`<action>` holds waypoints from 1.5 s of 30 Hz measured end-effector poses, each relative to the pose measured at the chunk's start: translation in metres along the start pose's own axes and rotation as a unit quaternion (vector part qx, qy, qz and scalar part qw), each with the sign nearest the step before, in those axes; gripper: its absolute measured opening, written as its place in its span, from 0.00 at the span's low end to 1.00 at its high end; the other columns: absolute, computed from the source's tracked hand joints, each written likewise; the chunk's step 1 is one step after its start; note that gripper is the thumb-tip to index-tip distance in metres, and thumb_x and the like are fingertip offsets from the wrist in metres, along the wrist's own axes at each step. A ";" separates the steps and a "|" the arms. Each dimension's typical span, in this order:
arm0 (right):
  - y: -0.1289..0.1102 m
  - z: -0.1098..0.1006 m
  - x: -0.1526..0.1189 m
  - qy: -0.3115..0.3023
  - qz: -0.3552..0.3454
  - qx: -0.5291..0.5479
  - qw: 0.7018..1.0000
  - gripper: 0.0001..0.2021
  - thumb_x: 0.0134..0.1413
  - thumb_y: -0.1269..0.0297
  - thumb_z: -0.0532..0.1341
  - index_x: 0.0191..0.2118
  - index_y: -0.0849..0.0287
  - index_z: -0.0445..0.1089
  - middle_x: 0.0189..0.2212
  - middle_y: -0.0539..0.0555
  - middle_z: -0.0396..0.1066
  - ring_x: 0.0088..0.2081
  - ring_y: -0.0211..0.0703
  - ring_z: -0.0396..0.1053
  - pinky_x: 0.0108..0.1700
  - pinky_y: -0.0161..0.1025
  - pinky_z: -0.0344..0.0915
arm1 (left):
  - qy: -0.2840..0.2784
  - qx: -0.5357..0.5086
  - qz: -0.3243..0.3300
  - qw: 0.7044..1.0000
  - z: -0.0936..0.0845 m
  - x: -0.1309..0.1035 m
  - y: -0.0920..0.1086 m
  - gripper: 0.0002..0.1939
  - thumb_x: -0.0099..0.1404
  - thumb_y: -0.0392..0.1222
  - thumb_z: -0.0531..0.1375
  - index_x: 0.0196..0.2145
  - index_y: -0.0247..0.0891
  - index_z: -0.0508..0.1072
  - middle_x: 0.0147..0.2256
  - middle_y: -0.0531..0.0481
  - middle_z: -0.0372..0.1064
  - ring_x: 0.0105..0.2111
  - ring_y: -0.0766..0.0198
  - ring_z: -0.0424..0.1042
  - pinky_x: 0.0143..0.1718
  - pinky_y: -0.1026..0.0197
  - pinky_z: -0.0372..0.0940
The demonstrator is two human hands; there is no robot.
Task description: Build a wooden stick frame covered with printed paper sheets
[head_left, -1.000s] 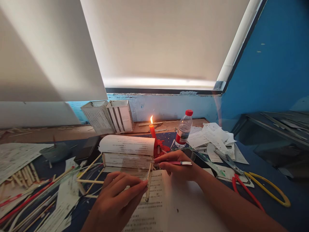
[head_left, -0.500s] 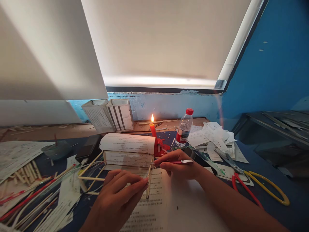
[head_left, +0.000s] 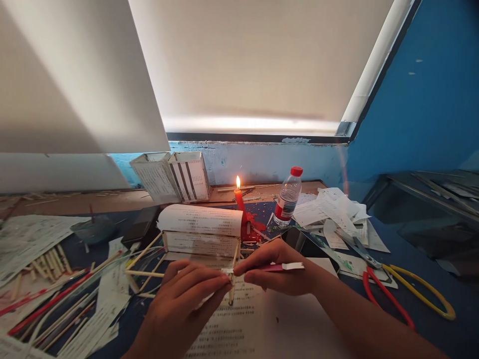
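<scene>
My left hand (head_left: 183,301) is closed on a frame of thin wooden sticks (head_left: 147,273), its fingertips at the right-hand upright. Printed paper (head_left: 200,220) covers the back of this frame and curls over at the top. In my right hand (head_left: 282,269) is a slim pink tool with a white end (head_left: 292,267); its kind I cannot make out. The right fingertips are close beside the left ones at the upright, and hide the tool's tip. Beyond the frame burns a red candle (head_left: 239,200) among spilled red wax (head_left: 254,224).
To the right are a plastic bottle (head_left: 288,197), a phone (head_left: 294,240), paper scraps (head_left: 329,209) and scissors with red and yellow handles (head_left: 419,291). Loose sticks (head_left: 50,264) and a small bowl (head_left: 92,229) lie left. Two paper-covered boxes (head_left: 189,177) stand at the back.
My right hand has come down and nearer, bringing its fingertips and the pink tool closer to my left fingertips. The left hand still grips the frame. The view has shifted slightly.
</scene>
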State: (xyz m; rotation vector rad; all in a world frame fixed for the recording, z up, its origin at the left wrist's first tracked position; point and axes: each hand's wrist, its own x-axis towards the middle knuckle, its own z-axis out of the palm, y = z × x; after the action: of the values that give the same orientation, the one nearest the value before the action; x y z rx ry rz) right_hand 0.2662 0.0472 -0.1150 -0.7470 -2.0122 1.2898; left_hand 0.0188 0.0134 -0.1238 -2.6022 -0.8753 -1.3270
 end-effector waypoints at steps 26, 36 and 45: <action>-0.011 -0.007 -0.003 0.025 0.019 -0.009 0.999 0.13 0.62 0.61 0.64 0.47 0.61 0.80 0.24 0.52 0.74 0.24 0.34 0.67 0.26 0.31 0.66 | 0.030 0.000 -0.040 0.999 0.002 -0.007 -0.001 0.11 0.60 0.29 0.68 0.36 0.41 0.74 0.33 0.53 0.74 0.34 0.64 0.71 0.39 0.58 0.67; -0.008 -0.011 -0.002 0.024 0.038 0.009 0.999 0.13 0.61 0.62 0.65 0.48 0.60 0.80 0.27 0.53 0.77 0.26 0.35 0.71 0.28 0.30 0.69 | 0.026 0.001 -0.036 0.999 0.002 -0.006 -0.001 0.11 0.60 0.28 0.68 0.36 0.41 0.73 0.33 0.53 0.73 0.34 0.64 0.70 0.39 0.59 0.66; -0.007 -0.012 -0.002 -0.037 0.057 0.055 0.996 0.16 0.58 0.60 0.68 0.51 0.59 0.78 0.32 0.54 0.79 0.29 0.37 0.75 0.33 0.33 0.74 | 0.022 -0.013 -0.036 0.999 0.002 -0.009 -0.002 0.10 0.61 0.29 0.67 0.36 0.40 0.73 0.34 0.51 0.72 0.36 0.63 0.69 0.39 0.60 0.66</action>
State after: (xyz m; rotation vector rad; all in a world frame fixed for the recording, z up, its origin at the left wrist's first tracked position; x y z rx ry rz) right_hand 0.2758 0.0500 -0.1048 -0.7821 -1.9624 1.5016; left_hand 0.0152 0.0120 -0.1322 -2.5731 -0.9608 -1.4180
